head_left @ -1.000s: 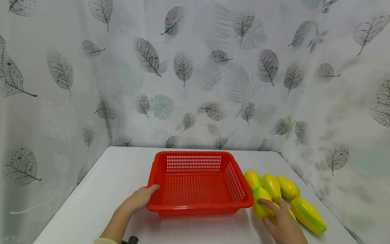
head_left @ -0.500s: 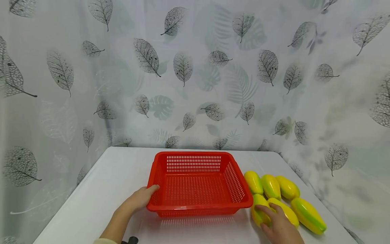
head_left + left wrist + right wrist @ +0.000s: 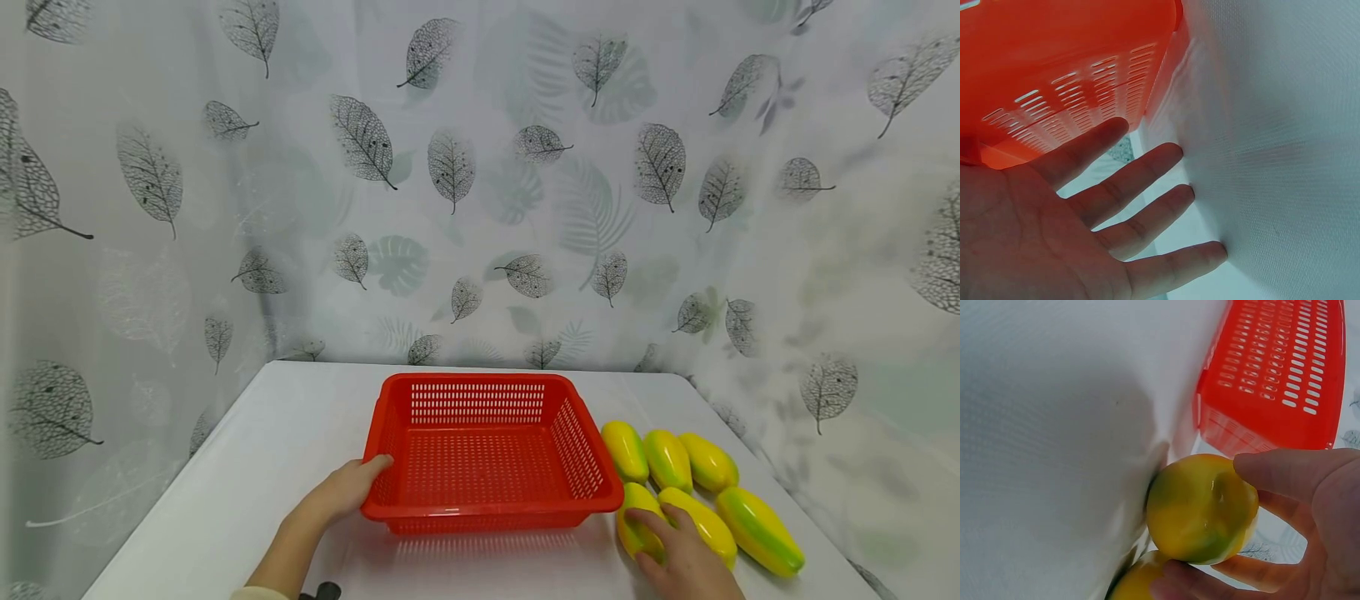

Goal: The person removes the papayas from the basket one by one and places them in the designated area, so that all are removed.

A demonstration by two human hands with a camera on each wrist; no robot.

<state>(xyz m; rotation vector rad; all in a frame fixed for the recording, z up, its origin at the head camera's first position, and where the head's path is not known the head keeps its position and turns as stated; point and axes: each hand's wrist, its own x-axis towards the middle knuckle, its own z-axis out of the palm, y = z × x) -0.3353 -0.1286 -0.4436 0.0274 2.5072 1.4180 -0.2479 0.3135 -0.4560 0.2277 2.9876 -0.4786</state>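
Note:
A red plastic basket [image 3: 480, 467] with slotted walls stands on the white table. My left hand [image 3: 345, 490] holds its left rim, thumb over the edge; in the left wrist view the other fingers [image 3: 1141, 169] are straight and spread beside the outer wall. At the basket's right lie several smooth, long yellow-green fruits like mangoes or papayas. My right hand [image 3: 686, 554] grips the nearest one [image 3: 637, 521], beside the basket's near right corner. In the right wrist view, thumb and fingers are around this fruit [image 3: 1200, 509]. Part of it is hidden by the hand in the head view.
Other yellow-green fruits, among them one by the right table edge [image 3: 759, 531] and one behind [image 3: 708, 462], lie close together. A leaf-patterned curtain [image 3: 480, 208] surrounds the table [image 3: 300, 417] at back and sides. A small black object [image 3: 326, 590] shows at the bottom edge.
My right hand and the gripped fruit have moved a little toward me, apart from the fruit behind it. The left hand and the basket have not moved.

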